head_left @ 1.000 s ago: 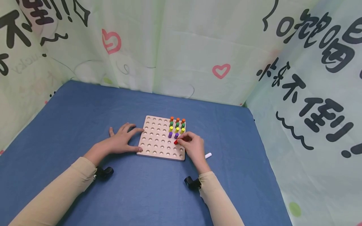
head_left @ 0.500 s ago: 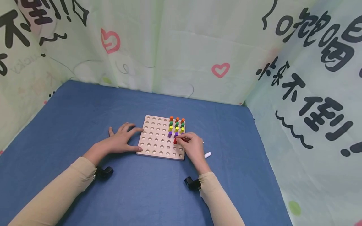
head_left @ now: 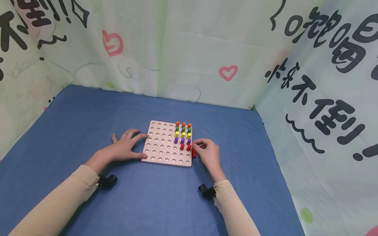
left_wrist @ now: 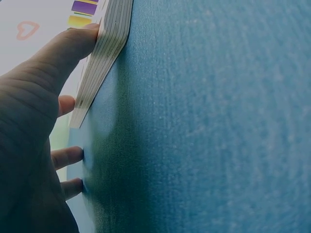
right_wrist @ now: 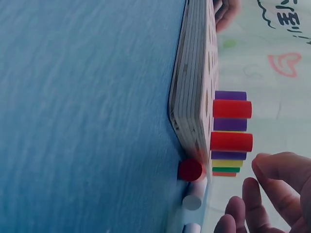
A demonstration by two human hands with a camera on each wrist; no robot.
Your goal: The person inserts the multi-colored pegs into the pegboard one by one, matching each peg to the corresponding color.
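Note:
A pale wooden pegboard [head_left: 168, 163] holds upright rows of orange, green, yellow and purple pegs [head_left: 176, 140] along its right side. Two red pegs [head_left: 182, 147] stand in front of the purple row. My left hand [head_left: 127, 146] is spread at the board's left edge, thumb [left_wrist: 80, 41] and index finger touching it. Just off the right edge, my right hand [head_left: 209, 154] hovers with fingers loosely bent and nothing between them in the right wrist view. Below its fingertips a loose red peg [right_wrist: 189, 170] lies on the table against the board.
Beside the board, white pegs [right_wrist: 193, 196] lie on the blue tablecloth [head_left: 124, 203] close to the loose red one. Printed curtains [head_left: 189, 49] stand around the table's back and sides.
My right hand has let go of a red peg, which now stands upright in the board, and moved right, off the board. The left hand stays at the left edge.

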